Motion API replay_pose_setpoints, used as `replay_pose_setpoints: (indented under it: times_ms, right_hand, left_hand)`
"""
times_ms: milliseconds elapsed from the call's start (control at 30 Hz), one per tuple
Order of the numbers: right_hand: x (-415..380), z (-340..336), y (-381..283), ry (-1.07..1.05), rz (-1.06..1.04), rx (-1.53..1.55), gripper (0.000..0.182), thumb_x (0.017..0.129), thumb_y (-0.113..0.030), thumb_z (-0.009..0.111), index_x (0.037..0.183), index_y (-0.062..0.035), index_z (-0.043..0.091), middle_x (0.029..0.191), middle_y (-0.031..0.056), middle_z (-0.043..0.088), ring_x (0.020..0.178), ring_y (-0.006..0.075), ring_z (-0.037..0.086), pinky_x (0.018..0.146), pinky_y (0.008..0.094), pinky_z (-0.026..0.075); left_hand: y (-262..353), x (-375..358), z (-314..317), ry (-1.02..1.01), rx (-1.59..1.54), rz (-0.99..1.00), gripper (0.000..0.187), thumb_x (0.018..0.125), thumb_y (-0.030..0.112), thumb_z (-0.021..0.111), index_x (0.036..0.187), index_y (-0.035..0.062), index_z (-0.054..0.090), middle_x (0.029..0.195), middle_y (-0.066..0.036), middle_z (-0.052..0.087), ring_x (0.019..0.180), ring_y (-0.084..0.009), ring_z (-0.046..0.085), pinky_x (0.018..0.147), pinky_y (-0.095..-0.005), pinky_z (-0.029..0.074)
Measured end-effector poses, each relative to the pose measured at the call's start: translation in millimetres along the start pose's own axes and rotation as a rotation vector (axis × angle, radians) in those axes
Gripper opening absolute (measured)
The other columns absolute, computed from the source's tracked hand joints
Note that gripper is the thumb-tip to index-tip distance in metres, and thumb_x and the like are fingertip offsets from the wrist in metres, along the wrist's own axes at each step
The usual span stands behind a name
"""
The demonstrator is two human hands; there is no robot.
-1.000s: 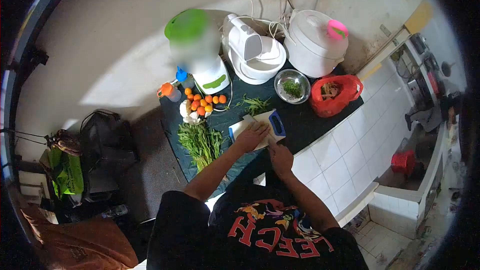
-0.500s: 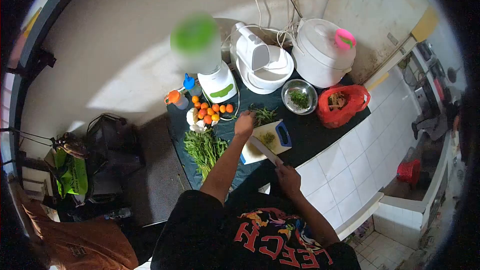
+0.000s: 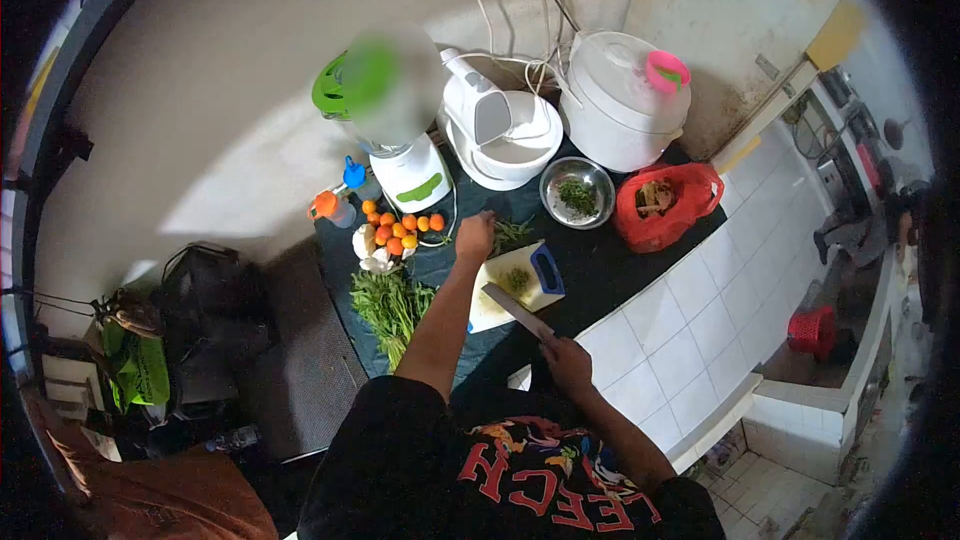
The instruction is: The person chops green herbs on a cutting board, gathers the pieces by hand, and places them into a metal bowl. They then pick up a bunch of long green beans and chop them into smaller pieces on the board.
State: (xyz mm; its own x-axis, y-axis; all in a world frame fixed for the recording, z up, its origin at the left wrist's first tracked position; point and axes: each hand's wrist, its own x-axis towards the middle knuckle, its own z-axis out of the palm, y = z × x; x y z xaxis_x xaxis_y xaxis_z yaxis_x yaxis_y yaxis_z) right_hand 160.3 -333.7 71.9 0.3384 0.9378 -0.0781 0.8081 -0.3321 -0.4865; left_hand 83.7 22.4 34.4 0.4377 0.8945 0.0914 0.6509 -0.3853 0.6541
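Observation:
My right hand (image 3: 569,362) is wrapped round the handle of a knife (image 3: 515,311), whose blade lies over the white cutting board (image 3: 490,313). Chopped greens (image 3: 518,280) sit on the board, which has a blue handle. Just beyond the board's upper left corner, my left hand (image 3: 475,237) is closed beside a small pile of green leaves (image 3: 511,234); what its fingers hold is hidden. A large bunch of greens (image 3: 390,308) lies left of my left forearm. A steel bowl (image 3: 577,193) behind the board holds chopped greens.
Orange-red tomatoes (image 3: 395,231) and white bulbs (image 3: 365,242) lie at the left. Behind stand a blender (image 3: 411,175), a white mixer (image 3: 478,110) and a large white pot (image 3: 625,100). A red bag (image 3: 641,230) is at the right. Someone's brown clothing (image 3: 180,500) shows lower left.
The view has shifted, so the table items appear further left. The knife in my right hand has moved slightly down and left over the board. My left hand stays near the leaves.

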Motion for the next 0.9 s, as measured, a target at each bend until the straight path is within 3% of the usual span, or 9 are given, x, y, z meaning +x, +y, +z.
replay_pose_setpoints:
  times_ms: [67,200,300,367,433,500,800,867,900]
  right_hand:
    - [1,-11,-6,-0.098,0.055,0.021,0.035,0.103,-0.041,0.057,0.131,-0.0217,0.067,0.09,0.0145,0.067,0.084,0.0355,0.069,0.07,0.0495,0.056]
    - [-1,-5,-1,-0.144,0.108,0.033,0.035,0.103,-0.041,0.057,0.131,-0.0217,0.067,0.09,0.0153,0.067,0.085,0.0362,0.07,0.071,0.05,0.056]
    - [-2,-3,-3,-0.175,0.113,0.071,0.036,0.102,-0.04,0.058,0.131,-0.0206,0.067,0.091,0.0158,0.068,0.084,0.0367,0.069,0.071,0.05,0.056]
    - [-8,23,13,-0.023,0.028,0.07,0.038,0.097,-0.031,0.068,0.133,-0.0198,0.069,0.087,0.0103,0.067,0.079,0.0314,0.068,0.07,0.0433,0.056]
    - [-6,19,6,-0.026,0.044,0.092,0.036,0.097,-0.031,0.069,0.13,-0.0182,0.07,0.088,0.0106,0.068,0.079,0.0318,0.068,0.07,0.0434,0.056]
    - [-4,13,0,-0.028,0.06,0.111,0.034,0.096,-0.03,0.07,0.127,-0.0166,0.072,0.089,0.0109,0.068,0.08,0.0323,0.069,0.071,0.0435,0.056]
    - [-4,8,-12,0.004,0.063,0.145,0.027,0.096,-0.03,0.07,0.117,-0.0141,0.074,0.079,0.0115,0.064,0.075,0.0333,0.067,0.068,0.046,0.054]
    - [-6,4,-15,-0.074,0.092,0.147,0.035,0.101,-0.035,0.062,0.131,-0.0185,0.068,0.087,0.0175,0.069,0.083,0.0384,0.069,0.07,0.0504,0.055]
    - [-6,6,-11,-0.074,0.093,0.147,0.035,0.101,-0.035,0.062,0.131,-0.0185,0.068,0.087,0.0175,0.069,0.083,0.0384,0.069,0.07,0.0504,0.055]
  left_hand:
    - [-1,7,0,-0.024,-0.009,0.021,0.025,0.095,0.023,0.062,0.106,0.0053,0.077,0.1,-0.023,0.074,0.095,-0.0435,0.071,0.086,-0.0537,0.057]
    - [-3,10,1,-0.061,0.0,0.011,0.024,0.094,0.023,0.065,0.095,0.0034,0.078,0.093,-0.023,0.074,0.091,-0.0437,0.072,0.085,-0.0529,0.057]
    - [-10,15,2,-0.068,-0.013,-0.019,0.021,0.093,0.021,0.066,0.098,0.0038,0.078,0.095,-0.023,0.074,0.091,-0.0429,0.072,0.086,-0.0525,0.057]
    - [-9,16,3,-0.042,-0.034,-0.048,0.021,0.093,0.02,0.066,0.101,0.0047,0.077,0.098,-0.023,0.074,0.093,-0.0425,0.071,0.086,-0.052,0.057]
    - [-11,20,2,-0.012,-0.055,-0.075,0.02,0.092,0.018,0.065,0.103,0.0056,0.077,0.101,-0.023,0.074,0.096,-0.042,0.071,0.086,-0.0515,0.058]
    - [-15,24,2,-0.158,0.207,0.067,0.021,0.093,0.015,0.063,0.107,0.0099,0.077,0.108,-0.022,0.071,0.1,-0.0417,0.07,0.087,-0.051,0.058]
    - [0,24,-13,-0.302,0.489,0.259,0.02,0.094,0.013,0.058,0.102,0.015,0.076,0.116,-0.01,0.064,0.116,-0.0304,0.064,0.09,-0.046,0.06]
    - [-5,24,-15,-0.282,0.502,0.296,0.02,0.094,0.014,0.058,0.102,0.0152,0.076,0.115,-0.01,0.066,0.116,-0.0306,0.065,0.09,-0.0466,0.059]
    - [-8,24,-13,-0.262,0.513,0.335,0.019,0.094,0.016,0.059,0.103,0.0154,0.075,0.113,-0.009,0.067,0.115,-0.0308,0.065,0.09,-0.0472,0.059]
